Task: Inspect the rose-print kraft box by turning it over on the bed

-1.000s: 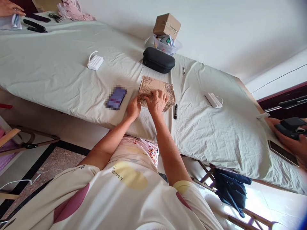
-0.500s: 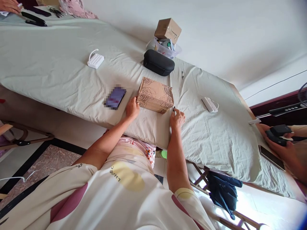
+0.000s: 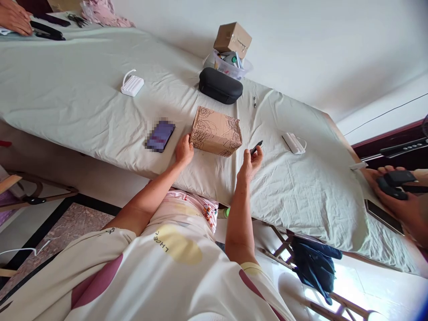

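Observation:
A cardboard box (image 3: pixel 217 133) with dark scribbled loops drawn on it lies on the cloth-covered table (image 3: pixel 301 187) in front of me. My left hand (image 3: pixel 184 150) grips the box at its near left corner, thumb against the side and the other fingers partly hidden. Just off the box's right end, my right hand (image 3: pixel 250 162) holds a black pen (image 3: pixel 257 146) between thumb and fingers, its tip pointing up and away to the right. The pen is apart from the box.
Behind the box are a black zip case (image 3: pixel 220 86), a plastic basket (image 3: pixel 245 69) and another carton (image 3: pixel 233 38). A phone (image 3: pixel 160 136) lies left; white devices (image 3: pixel 133 84) flank both sides. Other people's hands (image 3: pixel 397 196) show at right and far left.
My right hand has lifted away from the box's right end and turned, so the pen now points outward to the right. The left hand stays at the box corner.

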`<state>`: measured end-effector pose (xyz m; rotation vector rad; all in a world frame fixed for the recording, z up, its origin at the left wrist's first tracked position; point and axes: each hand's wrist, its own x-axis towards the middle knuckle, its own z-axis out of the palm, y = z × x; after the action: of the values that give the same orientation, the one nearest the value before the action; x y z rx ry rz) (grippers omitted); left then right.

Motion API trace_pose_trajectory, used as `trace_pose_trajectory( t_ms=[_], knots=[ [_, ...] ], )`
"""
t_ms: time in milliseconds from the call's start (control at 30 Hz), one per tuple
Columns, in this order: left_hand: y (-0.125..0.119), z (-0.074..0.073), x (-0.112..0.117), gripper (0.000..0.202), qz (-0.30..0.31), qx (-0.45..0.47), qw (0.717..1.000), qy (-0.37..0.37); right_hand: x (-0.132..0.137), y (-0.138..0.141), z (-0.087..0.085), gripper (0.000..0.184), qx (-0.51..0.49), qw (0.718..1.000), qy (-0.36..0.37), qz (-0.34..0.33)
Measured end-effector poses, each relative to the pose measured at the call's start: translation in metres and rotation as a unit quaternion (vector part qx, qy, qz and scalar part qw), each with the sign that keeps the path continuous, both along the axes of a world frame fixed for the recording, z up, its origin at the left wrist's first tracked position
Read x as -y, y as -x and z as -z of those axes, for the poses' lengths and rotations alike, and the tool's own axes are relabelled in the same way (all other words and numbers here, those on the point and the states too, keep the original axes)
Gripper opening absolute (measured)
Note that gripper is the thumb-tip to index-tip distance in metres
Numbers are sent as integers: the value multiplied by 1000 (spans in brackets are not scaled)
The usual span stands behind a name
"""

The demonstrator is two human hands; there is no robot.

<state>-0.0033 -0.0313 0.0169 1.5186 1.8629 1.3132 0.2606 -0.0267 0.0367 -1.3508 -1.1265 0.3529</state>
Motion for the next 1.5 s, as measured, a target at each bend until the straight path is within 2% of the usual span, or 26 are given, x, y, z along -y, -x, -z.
trace_pose_trajectory(
  t_ms=[133, 233, 300, 367, 433, 500, 567, 733, 900, 1000, 1100, 1167, 1233, 1333, 1500],
  knots=[
    [1, 1, 0, 36, 8, 13, 1000, -2, 18, 33, 0, 95, 90, 989, -89, -74],
    [2, 0, 1, 39, 13, 25, 999, -18, 33, 62, -3, 100, 158, 971, -119, -132],
    [2, -1, 2, 36, 12, 24, 999, -19, 44, 79, -5, 100, 210, 957, -115, -163],
    [1, -4, 3, 34, 8, 16, 1000, -8, 53, 94, -8, 91, 246, 941, -123, -197],
    [1, -6, 5, 32, 4, 10, 1000, 1, 58, 106, -11, 66, 273, 928, -131, -217],
    [0, -8, 6, 32, 5, 10, 1000, 0, 59, 115, -14, 42, 295, 921, -132, -217],
    [0, -9, 7, 31, 7, 12, 1000, -5, 57, 121, -17, 33, 312, 918, -132, -205],
    [0, -6, 4, 30, 1, 7, 1000, -4, 50, 124, -11, 31, 321, 922, -140, -166],
    [0, -3, 2, 35, 2, 7, 1000, -2, 52, 123, 5, 27, 338, 924, -80, -161],
    [1, -4, 2, 30, 7, 16, 1000, 4, 49, 131, 6, 28, 341, 921, -61, -181],
    [1, -5, 3, 19, 17, 27, 999, 2, 43, 141, 1, 31, 322, 913, -75, -239],
    [2, -5, 3, 17, 17, 35, 999, -3, 40, 145, -5, 32, 303, 914, -91, -255],
    [1, -5, 4, 22, 10, 44, 999, -10, 38, 144, -11, 36, 275, 928, -103, -228],
    [1, -3, 3, 31, 10, 44, 999, -12, 35, 130, -20, 44, 222, 956, -123, -144],
    [0, 1, 2, 40, 15, 32, 999, -12, 7, 71, -34, 50, 206, 970, -125, -21]
  ],
)
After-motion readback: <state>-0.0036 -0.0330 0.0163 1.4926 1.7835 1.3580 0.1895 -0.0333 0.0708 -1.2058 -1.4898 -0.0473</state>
